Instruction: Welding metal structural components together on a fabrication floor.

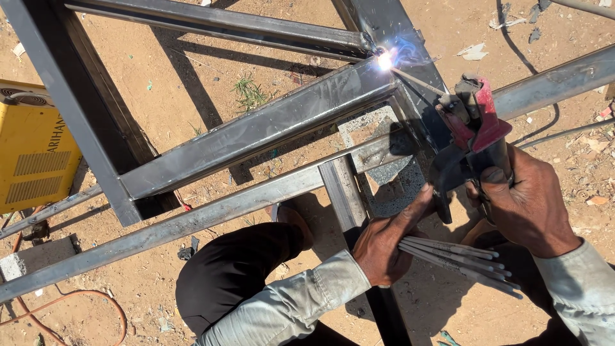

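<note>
Head view: right hand (528, 208) raised, fingers (496, 176) wrapped around red electrode holder (474, 122); left hand (384, 240) just beside, fingers closed on spare welding rods (458, 256); arc sparking on steel frame (256, 128) beyond.

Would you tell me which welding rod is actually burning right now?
The single rod clamped in the red holder, its tip sparking at the frame joint; the spare rods lie bundled in the left hand.
</note>
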